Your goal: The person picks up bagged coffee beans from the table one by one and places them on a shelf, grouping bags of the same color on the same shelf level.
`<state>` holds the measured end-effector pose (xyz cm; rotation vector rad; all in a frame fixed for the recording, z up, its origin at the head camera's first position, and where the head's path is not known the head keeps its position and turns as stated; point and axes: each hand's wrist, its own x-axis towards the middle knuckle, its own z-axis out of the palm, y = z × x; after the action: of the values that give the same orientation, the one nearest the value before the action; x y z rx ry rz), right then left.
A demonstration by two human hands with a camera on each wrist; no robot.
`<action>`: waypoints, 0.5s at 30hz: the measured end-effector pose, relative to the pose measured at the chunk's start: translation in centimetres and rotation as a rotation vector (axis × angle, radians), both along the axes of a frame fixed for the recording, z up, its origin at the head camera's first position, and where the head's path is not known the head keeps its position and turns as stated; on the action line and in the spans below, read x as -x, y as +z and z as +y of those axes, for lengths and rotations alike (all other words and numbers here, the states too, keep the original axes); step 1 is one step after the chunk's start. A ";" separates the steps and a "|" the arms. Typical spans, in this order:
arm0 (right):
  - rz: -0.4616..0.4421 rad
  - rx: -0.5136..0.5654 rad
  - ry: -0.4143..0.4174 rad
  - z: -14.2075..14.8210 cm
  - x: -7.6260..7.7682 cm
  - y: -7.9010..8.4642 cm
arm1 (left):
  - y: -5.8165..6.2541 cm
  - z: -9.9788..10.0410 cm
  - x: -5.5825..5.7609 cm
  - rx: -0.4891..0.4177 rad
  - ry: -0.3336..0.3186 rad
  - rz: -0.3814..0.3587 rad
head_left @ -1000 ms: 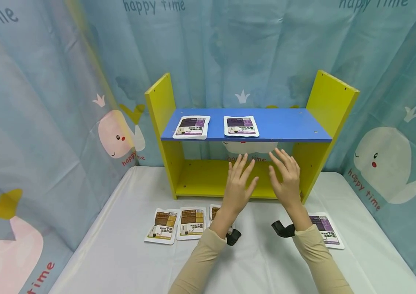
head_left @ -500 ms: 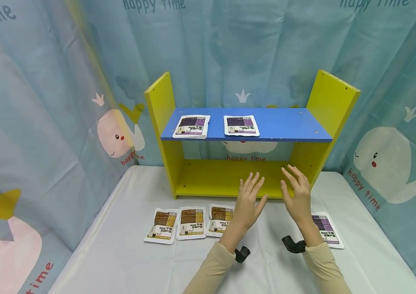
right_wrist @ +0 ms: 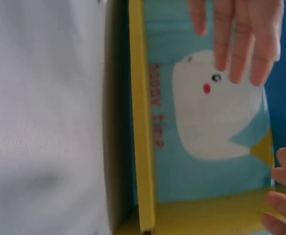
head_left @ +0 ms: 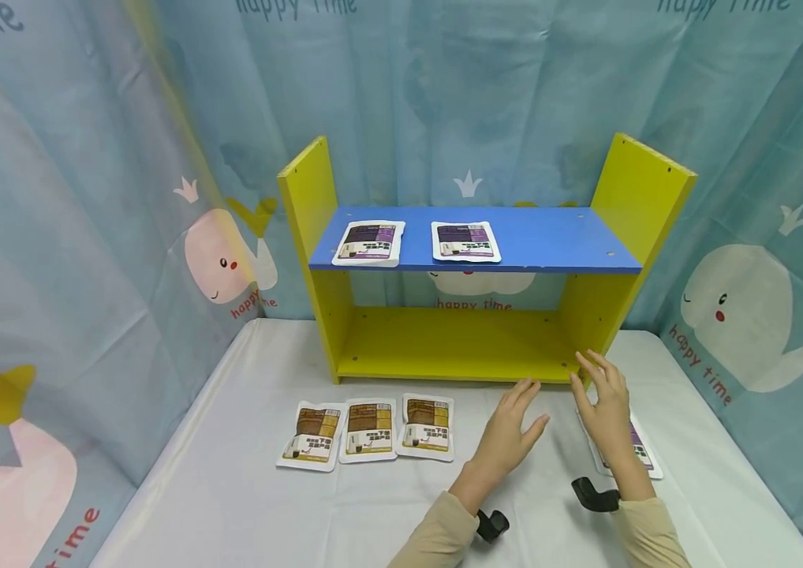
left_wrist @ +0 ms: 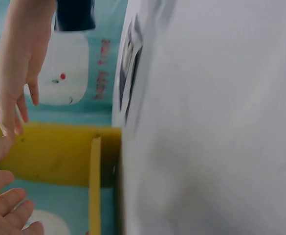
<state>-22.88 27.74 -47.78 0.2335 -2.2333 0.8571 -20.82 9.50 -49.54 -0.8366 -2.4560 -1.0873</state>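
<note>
We see the purple packet (head_left: 646, 452) on the table (head_left: 231, 497), beneath our right hand (head_left: 609, 414), which hangs apart from it, fingers loosely spread, holding nothing. Our left hand (head_left: 506, 435), equally relaxed and unladen, hovers left of that packet, between it and three brown packets (head_left: 426, 426).

"happy time" stands on the curtain (head_left: 401, 95), grey-blue along the top, red beneath the printed whales (head_left: 737, 304). Brown packets (head_left: 371, 430) and purple packets (head_left: 466, 242) bear Chinese characters, too small to read surely.
</note>
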 end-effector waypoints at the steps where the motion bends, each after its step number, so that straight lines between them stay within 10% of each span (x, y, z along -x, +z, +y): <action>1: -0.030 -0.007 -0.016 0.4 -0.2 -0.1 | -0.2 0.3 -0.2 -0.002 -0.012 -0.033; 15: -0.554 -0.157 -0.113 5.9 -2.2 -0.6 | -2.5 3.8 -1.6 0.054 -0.111 -0.282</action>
<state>-20.71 33.63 -48.38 -0.0708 -2.8014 0.7482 -19.25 13.25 -52.05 -0.8997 -2.7075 -1.2601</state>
